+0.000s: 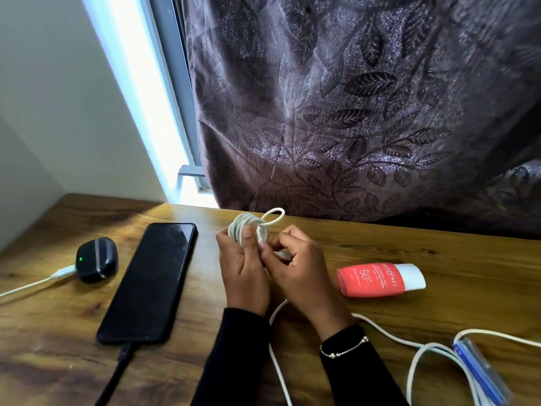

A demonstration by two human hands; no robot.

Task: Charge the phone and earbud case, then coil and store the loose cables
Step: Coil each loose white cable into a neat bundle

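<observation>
Charging done, by the look: black slab phone (149,281) had a dark cable plugged in; left of it, the dark oval earbud case (97,259) showed a green light. Right of the phone, both hands, left hand (243,259) and right hand (295,268), were clamped together on a half-wound white cable coil (251,227); a loose white cable (415,356) lay uncoiled on the wooden desk (439,259).

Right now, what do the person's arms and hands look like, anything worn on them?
Both arms wear long black sleeves that reach the wrists: left sleeve, right sleeve. A thin bracelet with small beads circles the right wrist. The left hand and right hand are bare, with no gloves and no rings that I can see.
</observation>
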